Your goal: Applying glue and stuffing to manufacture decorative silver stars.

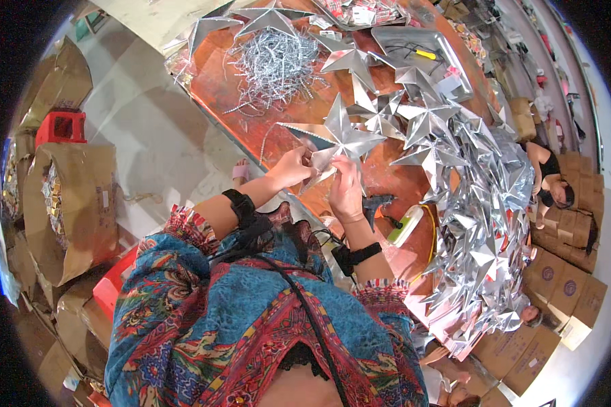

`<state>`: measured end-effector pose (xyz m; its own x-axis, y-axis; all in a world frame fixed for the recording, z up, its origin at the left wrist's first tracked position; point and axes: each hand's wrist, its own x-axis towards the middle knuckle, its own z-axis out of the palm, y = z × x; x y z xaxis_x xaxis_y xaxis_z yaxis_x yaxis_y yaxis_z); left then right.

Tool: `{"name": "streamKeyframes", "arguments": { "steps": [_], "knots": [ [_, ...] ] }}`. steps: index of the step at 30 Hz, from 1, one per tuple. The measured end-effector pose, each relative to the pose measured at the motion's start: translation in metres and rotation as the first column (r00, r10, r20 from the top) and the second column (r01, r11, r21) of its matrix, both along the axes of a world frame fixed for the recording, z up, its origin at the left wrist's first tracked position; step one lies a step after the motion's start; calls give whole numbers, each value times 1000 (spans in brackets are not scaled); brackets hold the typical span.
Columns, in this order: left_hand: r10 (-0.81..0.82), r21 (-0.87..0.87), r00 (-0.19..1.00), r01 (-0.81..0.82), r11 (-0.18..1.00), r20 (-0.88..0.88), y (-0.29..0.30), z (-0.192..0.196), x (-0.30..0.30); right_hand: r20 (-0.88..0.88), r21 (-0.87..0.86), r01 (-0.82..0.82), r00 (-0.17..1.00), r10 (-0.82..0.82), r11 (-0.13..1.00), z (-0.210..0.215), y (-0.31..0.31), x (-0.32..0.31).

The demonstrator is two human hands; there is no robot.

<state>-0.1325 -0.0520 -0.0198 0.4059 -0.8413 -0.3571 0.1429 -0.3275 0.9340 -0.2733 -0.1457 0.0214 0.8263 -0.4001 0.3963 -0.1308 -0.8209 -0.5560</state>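
A shiny silver foil star point(341, 136) with folded, pointed arms is held over the near-left part of the orange-red table. My left hand point(293, 168) is closed at its lower left arm, the fingertips partly hidden. With fingers pinched, my right hand point(347, 188) grips the star's lower edge near the middle. A thin silver strand point(265, 141) shows just left of the star. Further back lies a tangled heap of silver strands point(275, 64). To the right, a large pile of similar silver stars point(472, 224) covers much of the table.
Right of my right hand sit a dark tool point(377, 205) and a green-and-white power strip point(406, 226) with a yellow cord. A grey tray point(428, 57) holds a yellow-handled tool. Cardboard boxes point(81, 210) stand at left. People point(550, 176) sit beyond the pile.
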Motion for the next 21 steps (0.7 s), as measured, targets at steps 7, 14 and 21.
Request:
{"name": "streamKeyframes", "arguments": {
  "steps": [7, 14, 21],
  "knots": [
    [20, -36, 998, -18, 999, 51, 0, -16, 0, 22, 3, -12, 1000, 12, 1000, 3, 1, 1],
    [4, 3, 999, -4, 1000, -34, 5, -3, 2, 22, 8, -1, 1000, 0, 1000, 4, 2, 2],
    [-62, -17, 997, 63, 998, 52, 8, -8, 3, 39, -13, 9, 999, -9, 1000, 2, 3, 3]
  ]
}}
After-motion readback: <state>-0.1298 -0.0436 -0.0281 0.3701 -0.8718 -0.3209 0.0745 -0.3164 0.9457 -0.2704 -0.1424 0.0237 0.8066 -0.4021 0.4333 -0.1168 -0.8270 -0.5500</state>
